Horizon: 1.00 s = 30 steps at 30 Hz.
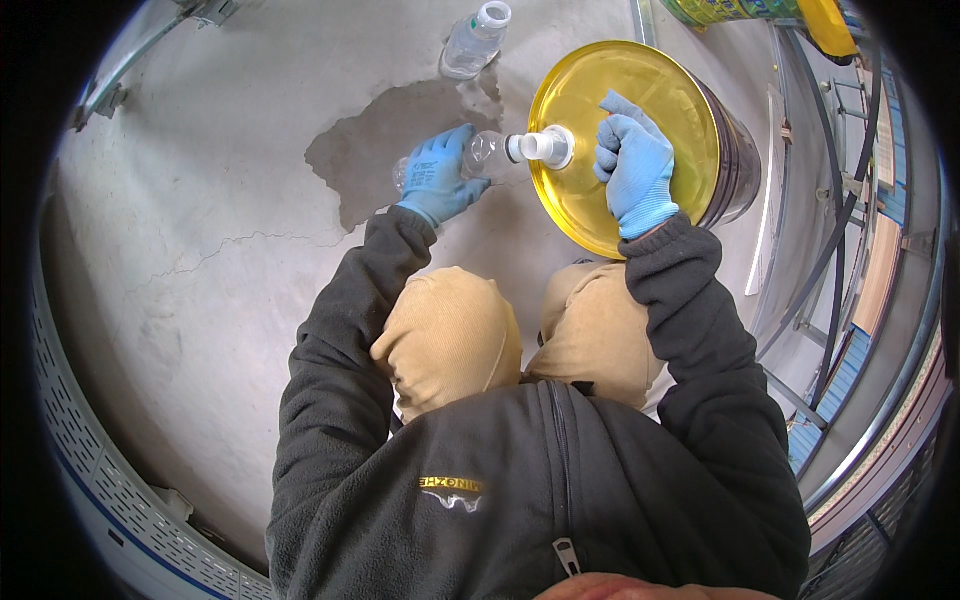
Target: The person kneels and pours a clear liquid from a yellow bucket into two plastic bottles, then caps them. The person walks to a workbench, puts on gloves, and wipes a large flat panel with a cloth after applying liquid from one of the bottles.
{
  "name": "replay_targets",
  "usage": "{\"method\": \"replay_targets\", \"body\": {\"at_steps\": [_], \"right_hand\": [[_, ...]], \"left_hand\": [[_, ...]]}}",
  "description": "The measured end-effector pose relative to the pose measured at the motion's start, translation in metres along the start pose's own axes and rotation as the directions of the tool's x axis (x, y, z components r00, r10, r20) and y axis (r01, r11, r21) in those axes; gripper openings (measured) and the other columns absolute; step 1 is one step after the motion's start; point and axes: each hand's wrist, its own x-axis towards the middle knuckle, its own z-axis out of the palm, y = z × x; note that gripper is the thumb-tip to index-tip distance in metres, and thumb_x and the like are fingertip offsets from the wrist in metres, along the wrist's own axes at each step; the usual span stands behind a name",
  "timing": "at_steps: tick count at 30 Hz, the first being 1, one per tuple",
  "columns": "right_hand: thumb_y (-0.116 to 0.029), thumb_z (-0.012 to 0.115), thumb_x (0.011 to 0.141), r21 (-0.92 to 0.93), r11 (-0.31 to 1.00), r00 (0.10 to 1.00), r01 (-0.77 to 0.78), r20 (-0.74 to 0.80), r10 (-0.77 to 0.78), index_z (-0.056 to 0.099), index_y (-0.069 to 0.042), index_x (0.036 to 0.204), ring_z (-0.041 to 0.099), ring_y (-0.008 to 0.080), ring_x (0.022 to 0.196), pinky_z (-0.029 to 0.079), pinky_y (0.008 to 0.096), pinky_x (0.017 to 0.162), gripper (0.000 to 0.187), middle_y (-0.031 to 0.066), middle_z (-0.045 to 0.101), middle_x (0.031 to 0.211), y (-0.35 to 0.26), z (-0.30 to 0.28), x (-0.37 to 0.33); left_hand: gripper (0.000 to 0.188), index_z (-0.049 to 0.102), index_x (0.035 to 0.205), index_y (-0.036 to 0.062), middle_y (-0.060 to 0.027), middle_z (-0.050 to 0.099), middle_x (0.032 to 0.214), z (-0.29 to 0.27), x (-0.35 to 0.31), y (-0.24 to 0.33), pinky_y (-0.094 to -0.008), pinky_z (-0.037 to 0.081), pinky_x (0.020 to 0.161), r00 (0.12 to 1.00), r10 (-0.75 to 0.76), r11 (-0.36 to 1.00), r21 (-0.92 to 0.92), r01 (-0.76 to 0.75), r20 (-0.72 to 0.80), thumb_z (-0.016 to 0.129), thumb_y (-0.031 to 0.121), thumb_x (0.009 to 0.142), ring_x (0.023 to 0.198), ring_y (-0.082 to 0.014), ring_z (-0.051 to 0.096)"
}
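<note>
My left hand [438, 177], in a blue glove, is wrapped round a clear plastic bottle [487, 154] lying on its side low over the floor. The bottle's mouth meets or nearly meets the white spout [546, 147] on the lid of a metal drum [583, 90]. That drum has a shiny yellow top and a dark side, and it leans to the left. Over its lid my right hand [637, 172], also gloved in blue, is closed. A grey-blue strip [624, 105] shows beyond the fist; what the fingers grip is hidden. Whether liquid flows cannot be seen.
Another clear bottle [476, 40] stands on the grey floor ahead. A dark wet-looking patch [365, 140] spreads beneath the left hand. At right are a metal frame [840, 200] and dark hoses or bars; a yellow-green container [720, 10] sits at the far right.
</note>
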Motion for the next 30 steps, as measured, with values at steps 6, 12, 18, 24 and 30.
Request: {"method": "replay_targets", "body": {"at_steps": [6,12,18,24,30], "right_hand": [[-0.001,0.052,0.093,-0.003,1.000,1.000,0.001,-0.013,-0.001,0.066,-0.002,0.128,0.044,0.0088,0.053,0.035,0.0257,0.047,0.037,0.0014,0.057,0.077,0.0009,0.0012,-0.0002],[0.000,0.053,0.093,0.002,1.000,1.000,-0.017,-0.014,0.017,0.066,-0.002,0.128,0.044,0.0089,0.053,0.035,0.0258,0.047,0.037,0.0020,0.057,0.077,-0.0002,0.0029,-0.0009],[0.000,0.053,0.093,-0.009,1.000,1.000,-0.016,-0.019,0.016,0.067,-0.002,0.128,0.044,0.0089,0.054,0.035,0.0257,0.047,0.037,0.0024,0.058,0.078,-0.0005,0.0037,-0.0018],[-0.002,0.053,0.094,-0.020,1.000,1.000,-0.023,-0.008,0.023,0.067,-0.003,0.127,0.044,0.0085,0.054,0.036,0.0255,0.047,0.036,0.0018,0.059,0.079,0.0029,0.0025,0.0017],[-0.003,0.052,0.095,-0.015,1.000,1.000,-0.023,-0.006,0.023,0.068,-0.004,0.127,0.045,0.0083,0.054,0.036,0.0249,0.048,0.036,0.0010,0.059,0.079,0.0020,0.0048,0.0007]], "left_hand": [[0.082,0.055,0.144,0.0083,-0.0183,0.063,0.139,0.0002,-0.0006,-0.0005,-0.0490,0.047,0.110,1.000,0.000,1.000,0.002,0.000,0.007,0.087,0.046,0.078,0.127,-0.0400,0.061],[0.081,0.055,0.144,0.0085,-0.0179,0.064,0.138,-0.0008,-0.0020,0.0008,-0.0486,0.048,0.109,1.000,-0.003,1.000,0.006,0.003,-0.001,0.087,0.045,0.079,0.127,-0.0395,0.061],[0.081,0.055,0.144,0.0089,-0.0175,0.064,0.137,-0.0007,-0.0025,0.0015,-0.0488,0.048,0.108,1.000,-0.006,1.000,0.008,0.006,-0.001,0.087,0.045,0.079,0.126,-0.0392,0.061],[0.081,0.056,0.143,0.0082,-0.0178,0.064,0.137,0.0021,-0.0027,-0.0019,-0.0491,0.048,0.108,1.000,0.000,1.000,0.006,0.000,-0.008,0.087,0.046,0.078,0.126,-0.0392,0.061],[0.082,0.056,0.143,0.0080,-0.0176,0.065,0.137,0.0044,-0.0026,-0.0040,-0.0491,0.049,0.107,1.000,0.002,1.000,0.007,-0.002,-0.016,0.088,0.047,0.077,0.125,-0.0391,0.062]]}}
